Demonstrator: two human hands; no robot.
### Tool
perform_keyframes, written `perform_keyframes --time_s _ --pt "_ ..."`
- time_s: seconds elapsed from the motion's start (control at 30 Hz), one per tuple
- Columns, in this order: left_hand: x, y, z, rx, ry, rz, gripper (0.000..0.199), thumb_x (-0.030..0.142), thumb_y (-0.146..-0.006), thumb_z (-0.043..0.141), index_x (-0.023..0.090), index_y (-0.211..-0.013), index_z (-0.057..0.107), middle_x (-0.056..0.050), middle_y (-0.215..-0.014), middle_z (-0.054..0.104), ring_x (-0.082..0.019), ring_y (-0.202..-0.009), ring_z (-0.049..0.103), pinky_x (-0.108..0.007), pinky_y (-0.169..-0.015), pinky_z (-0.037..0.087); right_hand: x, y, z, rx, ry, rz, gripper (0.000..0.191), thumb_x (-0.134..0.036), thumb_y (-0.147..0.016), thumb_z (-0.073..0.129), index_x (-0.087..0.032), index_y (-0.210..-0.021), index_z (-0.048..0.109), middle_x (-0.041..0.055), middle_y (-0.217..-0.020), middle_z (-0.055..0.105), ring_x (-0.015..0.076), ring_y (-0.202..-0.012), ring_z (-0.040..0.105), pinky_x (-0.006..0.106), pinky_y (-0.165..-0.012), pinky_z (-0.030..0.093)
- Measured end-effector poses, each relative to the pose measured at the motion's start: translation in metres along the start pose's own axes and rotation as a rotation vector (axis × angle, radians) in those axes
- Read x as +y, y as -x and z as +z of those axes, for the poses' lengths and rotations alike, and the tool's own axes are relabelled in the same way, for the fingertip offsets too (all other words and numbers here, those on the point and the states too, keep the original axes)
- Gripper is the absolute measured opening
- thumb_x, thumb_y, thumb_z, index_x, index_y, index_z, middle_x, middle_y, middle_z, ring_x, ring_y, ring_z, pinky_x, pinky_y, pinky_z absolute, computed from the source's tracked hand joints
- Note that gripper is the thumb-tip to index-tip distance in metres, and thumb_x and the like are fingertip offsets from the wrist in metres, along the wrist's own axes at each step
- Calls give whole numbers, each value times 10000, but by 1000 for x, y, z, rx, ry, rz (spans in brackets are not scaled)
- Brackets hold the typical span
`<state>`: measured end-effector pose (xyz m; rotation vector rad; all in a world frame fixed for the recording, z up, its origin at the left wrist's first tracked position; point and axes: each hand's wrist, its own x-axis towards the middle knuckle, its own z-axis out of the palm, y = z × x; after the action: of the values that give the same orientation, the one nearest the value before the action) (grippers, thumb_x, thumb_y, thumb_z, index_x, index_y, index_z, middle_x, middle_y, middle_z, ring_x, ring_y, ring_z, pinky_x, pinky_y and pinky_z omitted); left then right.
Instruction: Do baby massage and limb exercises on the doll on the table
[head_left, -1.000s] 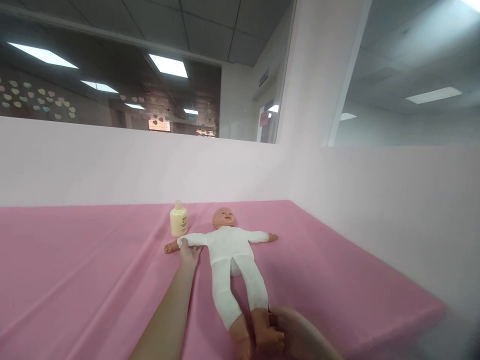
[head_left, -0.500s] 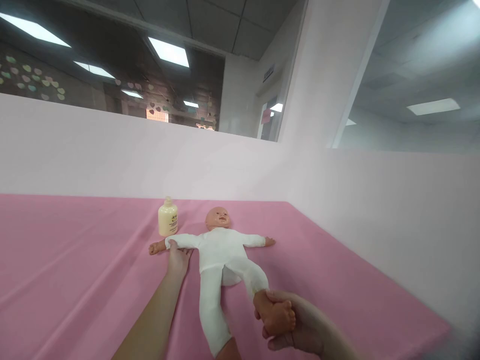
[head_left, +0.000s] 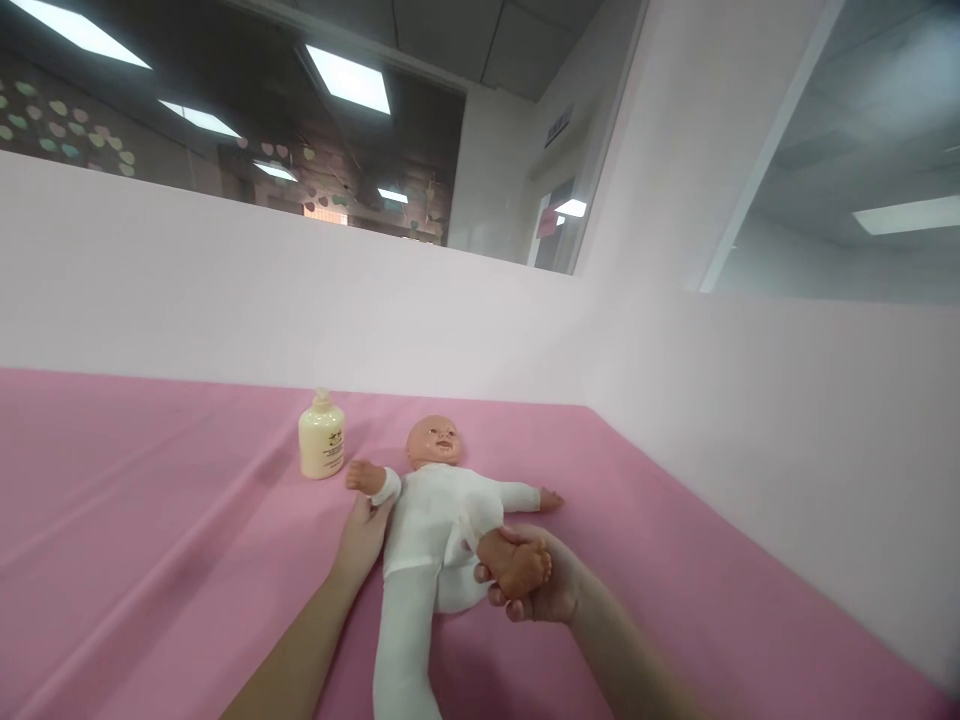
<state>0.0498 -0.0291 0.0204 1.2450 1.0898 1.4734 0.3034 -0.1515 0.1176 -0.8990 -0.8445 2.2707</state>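
A baby doll (head_left: 424,520) in a white body suit lies on its back on a pink cloth, head toward the wall. My right hand (head_left: 559,580) is wrapped around the ankle of the doll's foot (head_left: 525,568) on the right side, and that leg is bent up toward the belly. On the left, my left hand (head_left: 362,540) grips the doll's arm (head_left: 386,487), which is raised and bent with its small hand up. Some of my left fingers are hidden behind the arm. The doll's other leg (head_left: 405,630) lies straight toward me.
A cream pump bottle (head_left: 322,440) stands left of the doll's head. The pink cloth (head_left: 187,520) covers the surface up to a white wall (head_left: 225,300) behind and another on the right. Windows (head_left: 375,150) are set above the walls.
My right hand has pushed the doll's foot up toward its belly, bending the leg. The arm in my left hand has gone from stretched out to bent inward.
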Motion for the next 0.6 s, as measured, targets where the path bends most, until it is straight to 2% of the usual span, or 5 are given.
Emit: perform_keyframes --time_s 0.17,0.3,0.43,0.53,0.6 --pt "4 2 3 -216 -163 305 386 181 -743 611 245 -1109 713 -72 -1293 623 -291 -1320 462 -440 -1200 232 17 -36 -34 -51 -201 -50 528 -474 -806 553 -80 -1158 561 22 -774 603 112 -552 547 185 -438 345" --pt "4 1 1 -243 -269 365 459 118 -744 550 273 -1142 718 -52 -1332 603 -282 -1331 442 -445 -1201 218 35 -48 -52 -155 -187 -200 595 -536 -659 687 -71 -1022 607 8 -704 567 102 -520 508 205 -442 395" --pt "4 0 1 -195 -195 314 382 194 -767 609 234 -1139 686 -74 -1275 628 -287 -1268 501 -428 -1165 289 47 -43 -53 -321 -98 -216 601 -597 -625 679 -147 -1010 573 -10 -696 576 127 -553 571 216 -483 468" --pt "3 -3 0 -56 -109 135 363 301 -800 637 191 -1145 614 -92 -1214 643 -295 -1219 542 -424 -1096 372 53 -36 -50 -551 173 -104 635 -668 -592 663 -167 -964 542 13 -673 603 182 -603 634 291 -554 531" --pt "2 -6 -3 50 -74 51 368 344 -815 641 183 -1138 571 -93 -1188 643 -296 -1247 524 -418 -1091 373 49 -35 -48 -753 445 -157 628 -703 -627 639 -161 -931 549 65 -702 633 214 -658 661 357 -618 553"
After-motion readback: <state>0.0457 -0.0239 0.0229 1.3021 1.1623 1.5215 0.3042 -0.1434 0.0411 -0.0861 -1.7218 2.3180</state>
